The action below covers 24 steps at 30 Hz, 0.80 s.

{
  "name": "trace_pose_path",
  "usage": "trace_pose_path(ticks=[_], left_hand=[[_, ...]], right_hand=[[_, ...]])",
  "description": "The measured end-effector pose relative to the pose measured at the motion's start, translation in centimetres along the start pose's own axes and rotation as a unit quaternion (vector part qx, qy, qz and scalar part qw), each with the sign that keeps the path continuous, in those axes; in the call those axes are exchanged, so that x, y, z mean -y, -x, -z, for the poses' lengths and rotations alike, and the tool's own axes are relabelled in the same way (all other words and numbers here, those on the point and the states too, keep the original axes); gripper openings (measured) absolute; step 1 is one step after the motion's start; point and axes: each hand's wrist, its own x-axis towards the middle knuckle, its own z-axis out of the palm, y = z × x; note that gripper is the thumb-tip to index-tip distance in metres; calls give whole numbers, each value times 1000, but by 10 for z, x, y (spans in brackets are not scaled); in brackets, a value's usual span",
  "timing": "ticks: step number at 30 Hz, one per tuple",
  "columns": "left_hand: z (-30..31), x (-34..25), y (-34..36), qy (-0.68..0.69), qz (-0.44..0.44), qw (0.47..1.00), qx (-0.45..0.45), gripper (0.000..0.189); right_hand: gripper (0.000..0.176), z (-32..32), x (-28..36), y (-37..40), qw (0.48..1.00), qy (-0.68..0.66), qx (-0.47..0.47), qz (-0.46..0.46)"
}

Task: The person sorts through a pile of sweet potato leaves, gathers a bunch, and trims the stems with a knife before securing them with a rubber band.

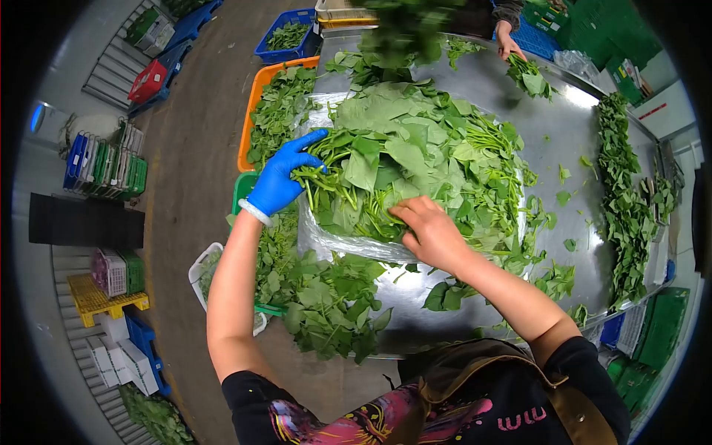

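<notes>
A bunch of leafy greens (363, 159) with its stems pointing down and left is in my left hand (285, 176), which wears a blue glove and has its fingers closed around the stems. My right hand (432, 231), without a glove, rests low over the big pile of leafy greens (475, 178). Its thumb and fingers are slightly apart, and the fingertips touch loose leaves and stems at the near side. Under the pile, clear plastic sheeting (326, 241) shows along the near and left edges.
Across the metal table (512, 96), a co-worker's hand (507, 43) holds a small bunch. A row of greens (619, 200) lies along the right side. Left of the table stand an orange crate (248, 122) and a blue crate (315, 46). A blurred bunch hangs at top centre.
</notes>
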Motion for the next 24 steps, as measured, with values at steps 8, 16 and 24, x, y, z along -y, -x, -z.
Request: trace_pose_path(ticks=[8, 16, 24], left_hand=[[-11, -4, -6, -32, -28, 999, 5, 44], [-14, -1, 0, -70, -29, 997, 17, 41], [-29, -13, 3, -252, -104, 960, 71, 56]], right_hand=[[27, -10, 23, -46, 994, 101, 7, 29], [31, -38, 20, -72, 987, 116, 94, -68], [43, -48, 1, -65, 984, -117, 73, -110]])
